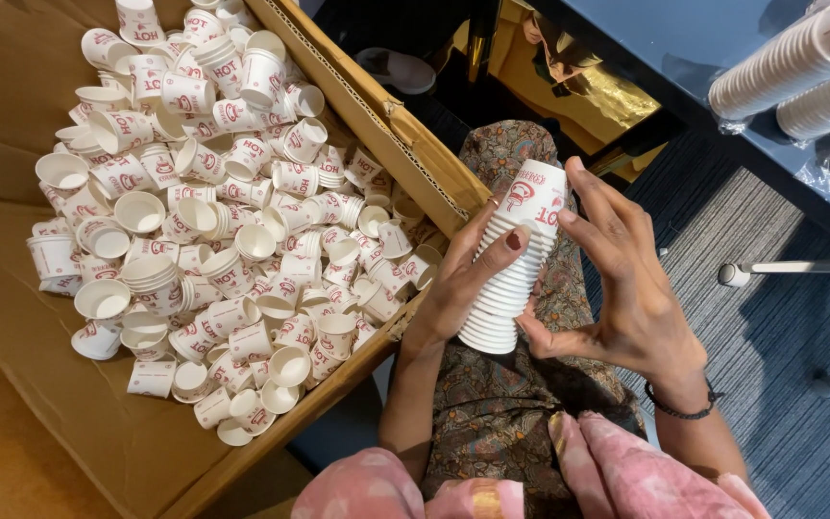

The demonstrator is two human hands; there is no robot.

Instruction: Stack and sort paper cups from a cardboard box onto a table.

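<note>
Here, both hands clasp a stack of cups point(516, 259) over the lap, left hand point(463, 279) and right hand point(626, 288) with fingers clamped around it, right of a box point(69, 404) of loose cups point(213, 211).

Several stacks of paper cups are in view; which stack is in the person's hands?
The short stack of red-printed cups over the lap, gripped by the left hand and right hand. The long wrapped stacks lie untouched on the blue table.

Open brown cardboard box point(12, 96) at left; clear plastic-wrapped cup sleeves point(799, 67) upper right.
</note>
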